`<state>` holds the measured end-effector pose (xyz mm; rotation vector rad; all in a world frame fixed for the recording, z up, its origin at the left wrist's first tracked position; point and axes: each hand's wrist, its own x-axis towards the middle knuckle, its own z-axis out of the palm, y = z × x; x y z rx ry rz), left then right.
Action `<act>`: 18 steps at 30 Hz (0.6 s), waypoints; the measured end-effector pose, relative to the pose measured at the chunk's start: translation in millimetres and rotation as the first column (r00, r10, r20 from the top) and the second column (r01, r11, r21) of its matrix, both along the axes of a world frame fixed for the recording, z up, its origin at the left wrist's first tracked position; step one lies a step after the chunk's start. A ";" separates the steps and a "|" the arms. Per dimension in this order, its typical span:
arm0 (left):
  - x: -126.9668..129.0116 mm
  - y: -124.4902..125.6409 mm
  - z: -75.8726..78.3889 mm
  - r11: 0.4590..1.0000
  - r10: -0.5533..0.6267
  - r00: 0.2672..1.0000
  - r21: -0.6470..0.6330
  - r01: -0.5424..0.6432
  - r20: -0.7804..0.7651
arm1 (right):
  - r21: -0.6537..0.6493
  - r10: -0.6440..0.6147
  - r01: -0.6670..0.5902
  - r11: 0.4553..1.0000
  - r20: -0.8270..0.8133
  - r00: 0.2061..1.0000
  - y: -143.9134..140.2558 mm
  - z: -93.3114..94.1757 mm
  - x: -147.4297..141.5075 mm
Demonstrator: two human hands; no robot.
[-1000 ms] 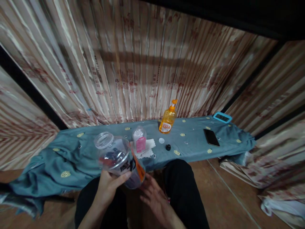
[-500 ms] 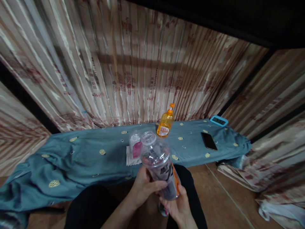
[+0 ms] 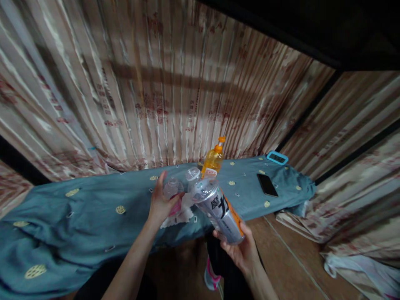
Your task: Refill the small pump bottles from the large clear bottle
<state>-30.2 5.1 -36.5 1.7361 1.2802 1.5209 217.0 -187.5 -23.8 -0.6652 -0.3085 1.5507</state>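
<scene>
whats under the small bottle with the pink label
A white tissue lies under the small bottle, spread on the blue cloth. The left hand covers much of the bottle, so its base is hidden.

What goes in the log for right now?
left hand: grips small bottle | right hand: holds big open bottle, tilted | cloth: under small bottle

The large clear bottle (image 3: 217, 208) has a wide open mouth, no cap, and an orange-and-dark label; it tilts with its mouth up and leftward, above the surface's front edge. The small clear bottle (image 3: 173, 192) with a pink label stands upright on a white tissue (image 3: 184, 214), uncapped.
</scene>
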 end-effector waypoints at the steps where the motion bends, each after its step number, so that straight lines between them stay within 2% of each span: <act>1: 2.6 -1.0 -4.7 1.000 -0.014 1.000 -0.014 0.014 -0.004 | -0.009 -0.014 0.014 1.000 0.014 1.000 1.8 -2.2 0.6; 6: 4.4 -5.4 -16.0 1.000 -0.028 0.999 -0.015 0.028 -0.038 | -0.046 -0.046 0.050 0.998 0.070 0.996 4.4 -13.1 1.8; 18: 1.6 -12.8 -17.2 1.000 -0.004 0.997 0.021 0.005 -0.077 | -0.070 -0.154 0.172 0.983 0.208 0.966 -13.4 -19.6 9.6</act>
